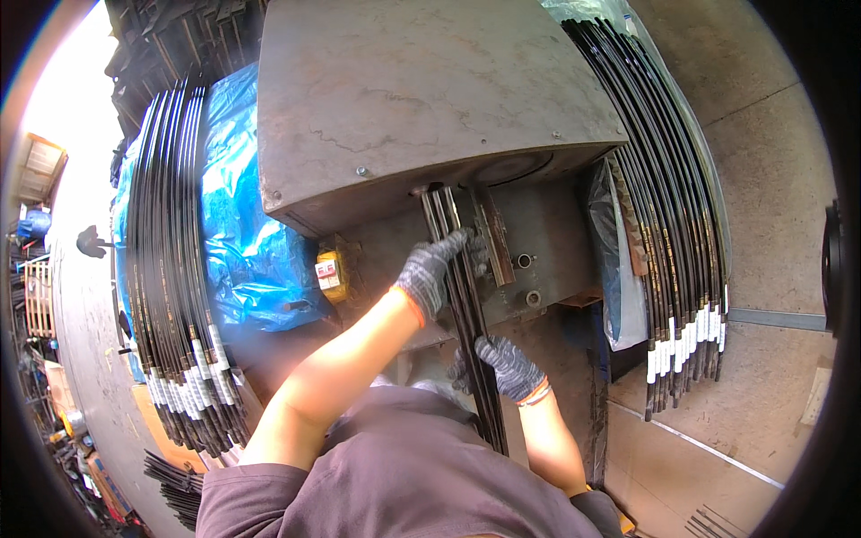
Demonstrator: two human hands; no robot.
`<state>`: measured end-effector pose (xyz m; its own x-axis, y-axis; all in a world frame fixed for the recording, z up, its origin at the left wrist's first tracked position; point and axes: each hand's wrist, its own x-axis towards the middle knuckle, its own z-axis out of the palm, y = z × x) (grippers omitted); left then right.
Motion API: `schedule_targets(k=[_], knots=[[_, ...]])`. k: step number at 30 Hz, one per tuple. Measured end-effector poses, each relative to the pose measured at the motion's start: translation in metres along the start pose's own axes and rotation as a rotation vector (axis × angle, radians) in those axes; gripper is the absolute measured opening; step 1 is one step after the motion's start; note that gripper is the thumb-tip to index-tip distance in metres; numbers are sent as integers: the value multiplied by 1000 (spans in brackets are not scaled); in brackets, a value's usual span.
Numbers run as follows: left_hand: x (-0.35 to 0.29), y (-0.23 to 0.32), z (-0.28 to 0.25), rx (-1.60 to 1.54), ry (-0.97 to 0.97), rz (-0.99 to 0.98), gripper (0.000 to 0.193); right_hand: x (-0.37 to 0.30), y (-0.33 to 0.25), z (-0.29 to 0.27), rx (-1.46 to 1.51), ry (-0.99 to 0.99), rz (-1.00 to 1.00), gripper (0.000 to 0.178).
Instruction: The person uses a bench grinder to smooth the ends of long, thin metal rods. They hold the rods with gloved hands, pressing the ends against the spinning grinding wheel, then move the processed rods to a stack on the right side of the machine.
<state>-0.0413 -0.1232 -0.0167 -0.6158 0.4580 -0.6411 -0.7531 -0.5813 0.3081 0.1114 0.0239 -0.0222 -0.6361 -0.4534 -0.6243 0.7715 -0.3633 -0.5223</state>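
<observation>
A small bundle of long dark metal rods point(467, 309) runs from the front of a grey metal machine housing point(430, 81) down toward my body. At their far ends the rods meet the housing's lower front edge; whether they go inside is hard to see. My left hand point(436, 269), in a grey knit glove, is closed around the bundle just below the housing. Nearer to me, my right hand point(507, 368), gloved alike, grips the same rods from the right side. Beside the bundle a rusty metal bar point(494, 238) sticks out under the housing.
Two pipe stubs point(534, 299) stand right of the bar. A yellow switch box point(332, 274) with red buttons sits left. Black rods with white labels lie in rows at left point(166, 242) and right point(668, 206). Blue plastic sheeting point(238, 260) covers something beside the left row.
</observation>
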Motion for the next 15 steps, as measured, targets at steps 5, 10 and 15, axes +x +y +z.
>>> schedule_targets(k=[5,10,15], knots=[[-18,-22,-20,32,134,-12,24,12,29,-17,-280,58,-9,39],[-18,-16,-24,13,171,9,23,15,18,6,-121,41,23,40],[-13,-13,-30,3,147,-17,18,19,21,10,-145,68,12,40]])
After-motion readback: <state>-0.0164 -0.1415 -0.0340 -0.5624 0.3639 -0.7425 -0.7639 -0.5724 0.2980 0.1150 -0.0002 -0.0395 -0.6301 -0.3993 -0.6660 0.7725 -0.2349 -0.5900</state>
